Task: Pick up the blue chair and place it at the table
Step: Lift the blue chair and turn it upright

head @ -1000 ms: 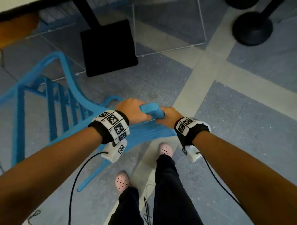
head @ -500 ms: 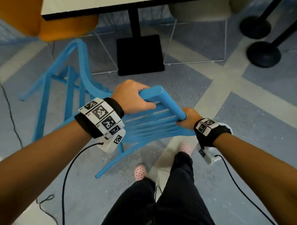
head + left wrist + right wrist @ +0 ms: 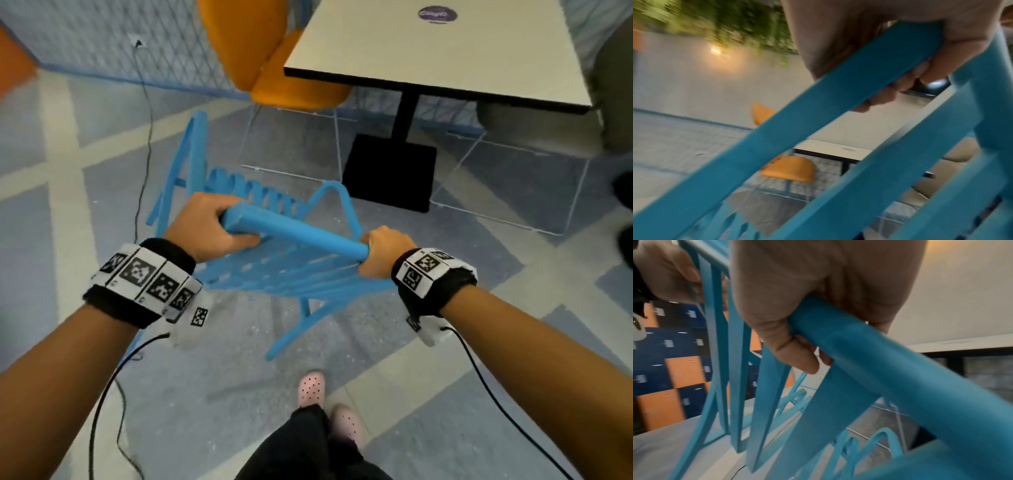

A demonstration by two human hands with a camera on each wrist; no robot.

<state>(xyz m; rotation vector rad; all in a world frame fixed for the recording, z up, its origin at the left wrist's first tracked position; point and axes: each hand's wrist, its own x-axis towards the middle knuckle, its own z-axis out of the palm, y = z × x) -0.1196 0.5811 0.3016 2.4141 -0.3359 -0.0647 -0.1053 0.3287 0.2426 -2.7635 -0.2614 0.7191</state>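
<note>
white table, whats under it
Under the white table stands its black post on a square black base plate. The orange chair's seat is tucked partly under its near left corner. The tabletop hides everything else.

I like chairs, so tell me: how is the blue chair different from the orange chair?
The blue chair has thin slats with gaps; the orange chair has a smooth solid seat and back. The blue chair is tilted, gripped by the left hand and right hand; nobody touches the orange chair, tucked at the table. Both are brightly coloured.
</note>
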